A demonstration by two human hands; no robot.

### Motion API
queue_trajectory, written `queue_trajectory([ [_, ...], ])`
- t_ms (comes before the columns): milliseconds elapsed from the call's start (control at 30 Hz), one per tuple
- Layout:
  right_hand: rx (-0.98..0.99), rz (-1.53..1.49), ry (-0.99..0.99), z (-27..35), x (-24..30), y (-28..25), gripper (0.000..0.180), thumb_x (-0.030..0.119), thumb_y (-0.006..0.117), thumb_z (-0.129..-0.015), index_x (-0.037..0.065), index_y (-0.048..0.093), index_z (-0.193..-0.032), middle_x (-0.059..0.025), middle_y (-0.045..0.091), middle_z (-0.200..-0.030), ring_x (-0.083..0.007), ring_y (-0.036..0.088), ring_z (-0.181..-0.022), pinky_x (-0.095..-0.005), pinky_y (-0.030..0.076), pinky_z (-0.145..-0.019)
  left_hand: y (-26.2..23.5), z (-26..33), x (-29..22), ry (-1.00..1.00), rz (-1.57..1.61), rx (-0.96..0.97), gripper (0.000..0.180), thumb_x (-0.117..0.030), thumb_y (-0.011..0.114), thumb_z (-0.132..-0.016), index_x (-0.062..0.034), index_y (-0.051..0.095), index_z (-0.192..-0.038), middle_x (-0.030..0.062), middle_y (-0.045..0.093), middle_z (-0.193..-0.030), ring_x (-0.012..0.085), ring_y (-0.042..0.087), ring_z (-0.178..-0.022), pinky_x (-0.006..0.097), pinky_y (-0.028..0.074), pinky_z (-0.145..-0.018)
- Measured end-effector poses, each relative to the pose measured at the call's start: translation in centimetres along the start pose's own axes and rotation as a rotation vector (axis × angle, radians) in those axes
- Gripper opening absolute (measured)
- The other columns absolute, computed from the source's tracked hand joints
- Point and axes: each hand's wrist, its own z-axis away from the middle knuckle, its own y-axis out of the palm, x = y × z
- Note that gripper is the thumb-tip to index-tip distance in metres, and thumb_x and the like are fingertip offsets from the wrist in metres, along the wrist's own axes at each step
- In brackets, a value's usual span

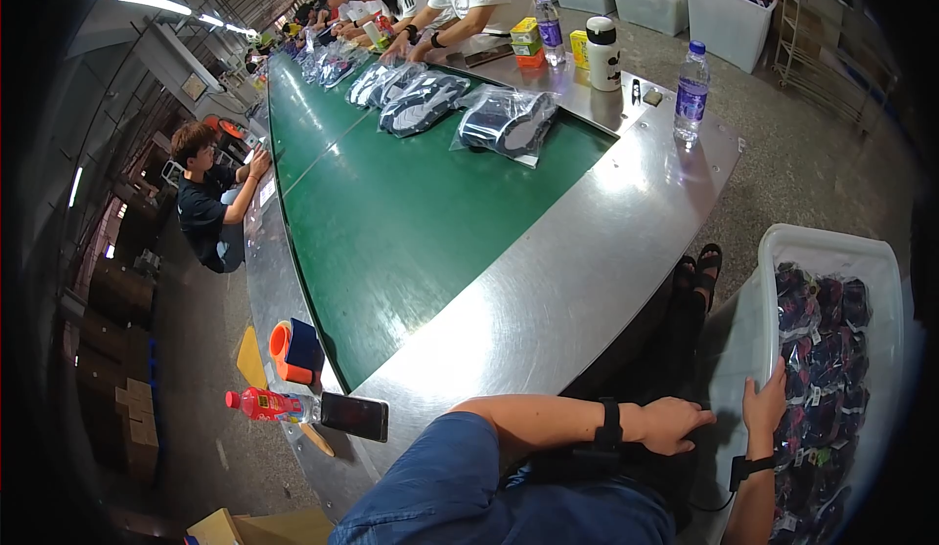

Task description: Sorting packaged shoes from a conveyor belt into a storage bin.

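Note:
A large white plastic bin (770, 251) stands on the floor at my right. Inside lie several rows of dark, pink-flecked bundles (827, 349) in clear plastic bags, possibly shoes. My right hand (765, 406) is at the bin's near left rim, its thumb outside and its fingers curled over the edge. Beside the bin's outer wall is my left hand (675, 426), with the index finger stretched out and nothing held. Whether it touches the wall I cannot tell. Both wrists carry black straps.
A green conveyor belt (411, 222) with a metal border (548, 291) lies ahead, bearing bagged shoes (509, 119). Water bottle (692, 95) and white flask (603, 56) stand far right; red-capped bottle (269, 405), phone (354, 416) and orange tape roll (284, 349) lie left. Other people work along the belt.

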Motion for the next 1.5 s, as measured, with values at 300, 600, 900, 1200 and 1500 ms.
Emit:
queue_trajectory([
  [300,0.018,0.000,0.007,0.5,3.5,-2.4,0.081,0.019,0.074,-0.090,0.006,0.031,-0.158,-0.0271,0.056,-0.141,-0.0488,0.059,-0.124,-0.0544,0.051,-0.100,-2.7,2.2,-1.5,-0.006,0.006,0.010,0.065,-0.020,0.075,-0.089,-0.0018,0.049,-0.146,0.0233,0.067,-0.118,0.0435,0.067,-0.110,0.050,0.054,-0.096],
  [600,0.024,0.001,0.019,0.5,3.5,-2.4,0.081,0.020,0.073,-0.090,0.005,0.032,-0.157,-0.0270,0.056,-0.141,-0.0481,0.059,-0.124,-0.0537,0.050,-0.100,-2.5,2.2,-1.3,0.002,0.010,0.003,0.066,-0.020,0.074,-0.089,-0.0019,0.049,-0.147,0.0237,0.067,-0.118,0.0438,0.066,-0.110,0.050,0.054,-0.096],
  [900,0.037,0.031,0.033,0.6,4.3,-3.0,0.082,0.021,0.074,-0.090,0.005,0.031,-0.158,-0.0260,0.055,-0.142,-0.0475,0.058,-0.126,-0.0535,0.050,-0.101,-2.9,2.7,-1.7,0.000,0.014,0.009,0.067,-0.020,0.074,-0.089,-0.0018,0.048,-0.148,0.0234,0.067,-0.118,0.0434,0.066,-0.111,0.050,0.053,-0.097],
  [1200,0.040,0.029,0.035,0.8,4.2,-3.0,0.083,0.021,0.074,-0.090,0.005,0.030,-0.158,-0.0256,0.054,-0.143,-0.0472,0.058,-0.126,-0.0531,0.051,-0.101,-2.9,2.7,-1.9,-0.005,0.009,0.024,0.067,-0.020,0.074,-0.090,-0.0012,0.047,-0.149,0.0236,0.066,-0.119,0.0432,0.065,-0.113,0.049,0.053,-0.099],
  [1500,0.033,0.029,0.030,0.9,4.5,-3.2,0.083,0.020,0.074,-0.090,0.005,0.031,-0.158,-0.0259,0.054,-0.143,-0.0473,0.058,-0.126,-0.0531,0.051,-0.102,-3.3,3.1,-2.2,-0.006,0.007,0.028,0.067,-0.020,0.073,-0.090,-0.0003,0.048,-0.149,0.0239,0.067,-0.120,0.0435,0.066,-0.113,0.050,0.053,-0.099],
])
